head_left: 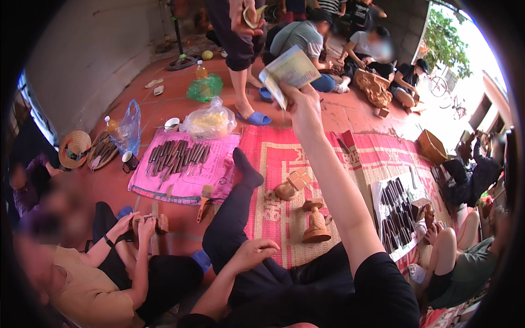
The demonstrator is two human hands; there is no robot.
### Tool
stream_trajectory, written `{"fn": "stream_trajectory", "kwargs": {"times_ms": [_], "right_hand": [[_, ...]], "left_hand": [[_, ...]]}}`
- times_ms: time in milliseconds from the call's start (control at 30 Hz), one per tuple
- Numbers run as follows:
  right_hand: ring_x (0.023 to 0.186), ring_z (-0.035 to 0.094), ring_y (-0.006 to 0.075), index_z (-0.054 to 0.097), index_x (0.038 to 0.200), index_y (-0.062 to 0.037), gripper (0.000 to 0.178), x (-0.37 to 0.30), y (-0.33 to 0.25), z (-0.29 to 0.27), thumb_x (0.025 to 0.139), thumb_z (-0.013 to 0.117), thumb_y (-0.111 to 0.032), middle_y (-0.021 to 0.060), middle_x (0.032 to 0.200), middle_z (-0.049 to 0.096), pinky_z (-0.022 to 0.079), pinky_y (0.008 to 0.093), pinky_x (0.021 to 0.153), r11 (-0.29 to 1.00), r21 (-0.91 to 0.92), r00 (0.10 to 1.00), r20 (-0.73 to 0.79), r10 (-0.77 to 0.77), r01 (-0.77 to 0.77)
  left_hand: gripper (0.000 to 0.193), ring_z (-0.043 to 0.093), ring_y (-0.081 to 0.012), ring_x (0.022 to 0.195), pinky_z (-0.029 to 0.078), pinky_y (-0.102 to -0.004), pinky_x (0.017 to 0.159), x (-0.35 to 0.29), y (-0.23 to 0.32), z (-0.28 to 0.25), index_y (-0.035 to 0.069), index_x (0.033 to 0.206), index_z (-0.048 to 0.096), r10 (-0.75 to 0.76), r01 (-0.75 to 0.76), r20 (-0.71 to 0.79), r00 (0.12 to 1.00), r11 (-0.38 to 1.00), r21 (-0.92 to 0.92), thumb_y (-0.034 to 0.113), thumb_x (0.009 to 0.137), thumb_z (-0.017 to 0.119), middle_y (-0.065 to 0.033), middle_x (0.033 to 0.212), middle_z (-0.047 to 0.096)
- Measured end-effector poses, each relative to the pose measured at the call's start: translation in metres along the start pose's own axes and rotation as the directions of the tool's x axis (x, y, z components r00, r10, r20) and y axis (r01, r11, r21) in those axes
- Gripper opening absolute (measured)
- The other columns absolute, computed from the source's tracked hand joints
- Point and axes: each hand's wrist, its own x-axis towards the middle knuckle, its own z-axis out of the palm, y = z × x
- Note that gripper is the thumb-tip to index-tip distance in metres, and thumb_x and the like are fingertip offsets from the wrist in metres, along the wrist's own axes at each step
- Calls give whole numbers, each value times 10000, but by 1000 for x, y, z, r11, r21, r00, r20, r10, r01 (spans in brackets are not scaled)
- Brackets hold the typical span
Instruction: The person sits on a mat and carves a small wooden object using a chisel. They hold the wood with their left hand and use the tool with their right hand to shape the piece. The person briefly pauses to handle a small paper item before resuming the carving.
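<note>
My right hand (pixel 304 107) is stretched far out in front of me, closed on a folded banknote (pixel 291 68) with pale green and yellowish print. Close to my lap, my left hand (pixel 254 256) hovers over my leg, fingers loosely extended and nothing visible in them. Between my legs and the outstretched arm, a carved wooden figure (pixel 316 225) stands on the red and straw-coloured mat (pixel 273 216). Just beyond it lies a blocky wooden piece (pixel 293 183). Facing me, a standing person's hand (pixel 247 19) holds something pale and folded.
Several carving tools (pixel 178 157) lie on a pink cloth (pixel 219 177) at the left, with a brush (pixel 205 203) at its edge. More dark tools (pixel 397 213) rest on a white sheet at the right. Seated people work on both sides; a large wood carving (pixel 373 87) sits farther back.
</note>
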Motion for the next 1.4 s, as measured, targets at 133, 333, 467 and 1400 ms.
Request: {"fn": "stream_trajectory", "kwargs": {"times_ms": [133,333,467,1400], "right_hand": [[823,632,134,613,1025,18,230,-80,-14,-68,807,632,-54,69,931,660,514,269,747,989,-142,999,-25,34,-37],[826,609,118,618,1016,21,274,-201,-25,-180,757,670,-51,69,906,655,493,270,745,860,-440,962,-195,190,-259],[818,631,132,638,990,29,260,-258,-27,-231,731,636,15,69,903,670,501,265,735,872,-335,925,-257,280,-357],[665,617,133,594,942,0,166,-276,-12,-248,859,595,-145,82,774,644,504,250,640,869,-179,886,-145,440,-460]], "left_hand": [[149,547,-72,739,447,-222,696,17,36,-12,15,983,650,25,-47,-225,974,995,-92,108,881,595,-3,800,601],[282,556,-89,827,416,-228,814,94,82,36,14,1124,549,164,-201,-288,943,974,-105,237,955,510,-25,826,593],[405,566,-90,796,456,-266,723,137,73,107,79,1149,531,30,-46,55,998,951,307,349,868,644,-44,806,607],[226,604,-231,761,498,-383,747,94,133,-66,51,822,592,164,-586,-629,760,591,-553,227,933,502,-56,732,600]]}}
